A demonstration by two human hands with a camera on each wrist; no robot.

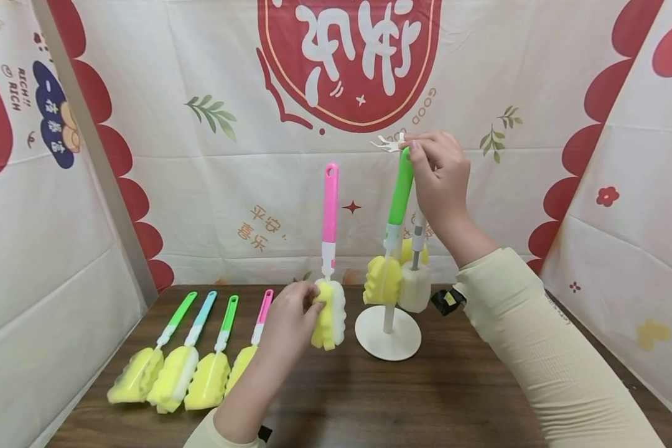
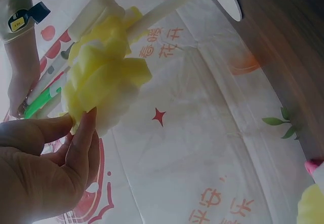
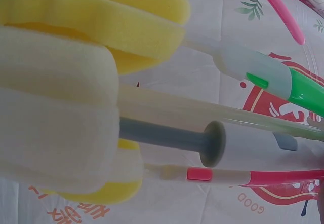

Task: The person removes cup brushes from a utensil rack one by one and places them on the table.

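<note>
Four sponge brushes (image 1: 173, 367) lie in a row on the desk (image 1: 425, 398) at the left. The left hand (image 1: 288, 323) pinches the yellow sponge head of a pink-handled brush (image 1: 329, 249), held upright above the desk. The right hand (image 1: 439, 177) curls its fingers around the top of a green-handled brush (image 1: 399, 205) hanging on the white stand (image 1: 389, 336), beside other brushes there
</note>
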